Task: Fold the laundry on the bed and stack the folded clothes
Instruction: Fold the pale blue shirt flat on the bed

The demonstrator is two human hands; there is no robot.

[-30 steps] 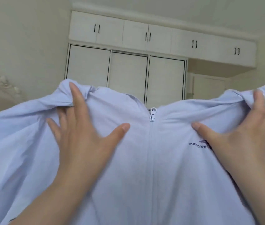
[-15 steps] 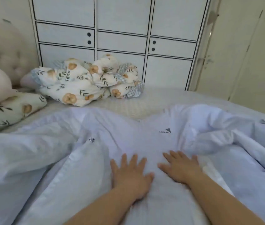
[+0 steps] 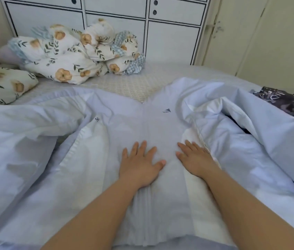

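The bed [image 3: 124, 85] has a pale patterned cover. A light blue zip jacket [image 3: 153, 127] lies spread flat over the near part of it, its sleeves reaching toward the left and right edges. At the far left corner there is a crumpled floral quilt [image 3: 74, 55], and a floral pillow [image 3: 4, 85] lies just beside it at the left edge. A dark patterned cloth [image 3: 286, 103] lies at the right edge, touching the jacket.
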